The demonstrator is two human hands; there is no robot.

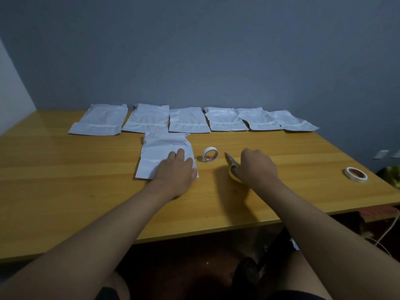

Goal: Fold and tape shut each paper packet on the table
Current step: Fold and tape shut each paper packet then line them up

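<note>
A white paper packet (160, 151) lies flat in front of me on the wooden table (86, 191). My left hand (175, 169) rests palm down on its near right corner, fingers straight. My right hand (257, 167) covers the yellow handles of a pair of scissors (232, 164), fingers curled over them; the blades point away to the left. A roll of white tape (210, 154) stands on edge between my hands. Several more white packets (188, 120) lie in a row along the table's far edge.
A second tape roll (356, 174) lies flat near the table's right edge. A grey wall stands right behind the row of packets. Below the near edge are my knees and a dark floor; a cable hangs at the right.
</note>
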